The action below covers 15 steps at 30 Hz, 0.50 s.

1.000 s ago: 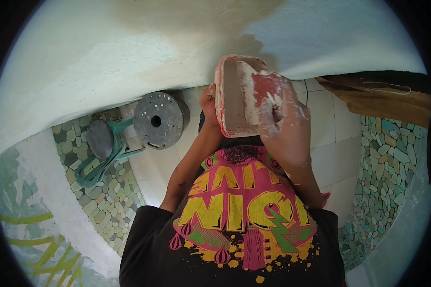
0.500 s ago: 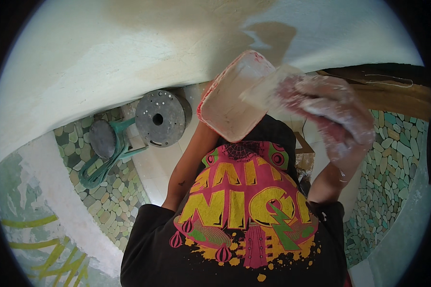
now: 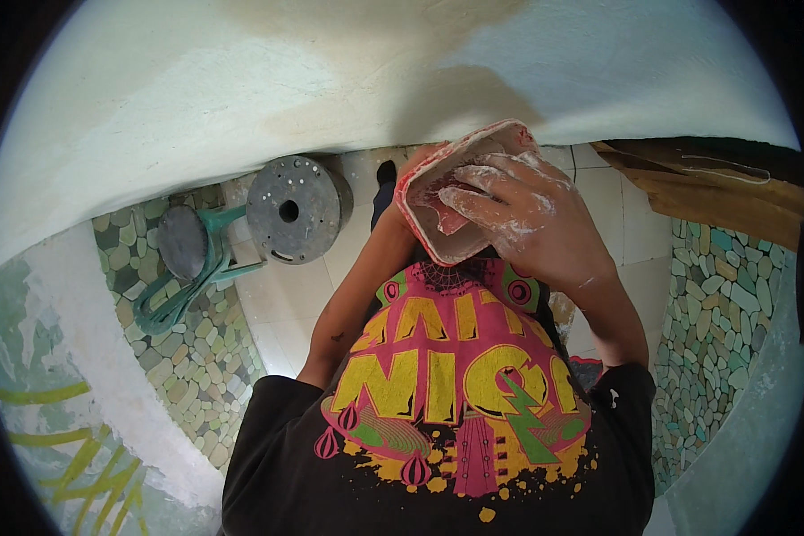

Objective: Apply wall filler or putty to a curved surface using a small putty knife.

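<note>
A smooth, mottled wall [image 3: 241, 89] curves above pale floor tiles [image 3: 636, 228] edged with flat-stone paving [image 3: 724, 313], spanning from brown boards [image 3: 724, 195] to a round grey drum [image 3: 311, 219]. Well apart from the drum, a red-rimmed, white-smeared tray [image 3: 410, 184] is held by the partly hidden left hand [image 3: 418, 158]; inside it, the whitened right hand [image 3: 540, 214], fingers bent, grips a red scraper [image 3: 448, 217].

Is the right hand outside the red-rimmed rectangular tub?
No, the white-smeared right hand reaches into the tub, holding a flat red scraper.
</note>
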Each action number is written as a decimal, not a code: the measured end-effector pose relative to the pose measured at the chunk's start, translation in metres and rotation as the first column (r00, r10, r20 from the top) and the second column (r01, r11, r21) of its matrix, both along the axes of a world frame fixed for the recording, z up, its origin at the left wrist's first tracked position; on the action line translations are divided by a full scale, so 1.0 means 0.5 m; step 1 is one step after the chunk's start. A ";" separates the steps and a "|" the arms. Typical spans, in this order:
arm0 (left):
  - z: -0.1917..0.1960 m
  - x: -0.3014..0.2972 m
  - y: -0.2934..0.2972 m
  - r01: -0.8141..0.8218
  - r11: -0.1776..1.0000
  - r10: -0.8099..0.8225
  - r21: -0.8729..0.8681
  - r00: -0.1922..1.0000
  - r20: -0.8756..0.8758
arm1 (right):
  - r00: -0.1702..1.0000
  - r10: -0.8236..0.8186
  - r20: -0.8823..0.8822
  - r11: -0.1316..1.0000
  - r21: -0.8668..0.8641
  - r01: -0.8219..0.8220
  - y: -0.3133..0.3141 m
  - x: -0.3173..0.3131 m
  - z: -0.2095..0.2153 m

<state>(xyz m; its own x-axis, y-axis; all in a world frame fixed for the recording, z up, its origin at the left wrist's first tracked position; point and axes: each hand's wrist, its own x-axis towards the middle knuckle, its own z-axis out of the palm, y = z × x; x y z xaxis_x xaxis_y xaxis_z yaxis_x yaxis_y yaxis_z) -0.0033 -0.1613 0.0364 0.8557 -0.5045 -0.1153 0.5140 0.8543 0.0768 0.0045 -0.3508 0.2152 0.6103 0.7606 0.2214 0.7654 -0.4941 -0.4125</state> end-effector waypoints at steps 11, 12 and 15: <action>0.004 -0.002 0.008 0.168 0.986 -0.168 0.013 0.986 -0.011 | 0.996 0.035 -0.083 0.999 -0.026 -0.038 -0.020 0.022 0.017; 0.009 -0.003 0.004 0.171 0.985 -0.170 0.014 0.985 -0.009 | 0.998 0.027 -0.052 0.999 -0.016 -0.027 -0.021 0.023 0.017; 0.021 -0.010 -0.013 0.136 0.987 -0.129 0.086 0.988 -0.088 | 0.999 0.016 -0.038 0.998 -0.067 -0.018 -0.022 0.010 0.021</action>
<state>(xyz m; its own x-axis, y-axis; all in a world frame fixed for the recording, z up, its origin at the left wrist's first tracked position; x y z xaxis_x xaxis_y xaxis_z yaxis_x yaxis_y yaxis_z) -0.0083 -0.1676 0.0471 0.7677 -0.5969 -0.2332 0.6301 0.7694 0.1047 0.0096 -0.3617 0.2256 0.6040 0.7834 0.1465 0.7587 -0.5089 -0.4067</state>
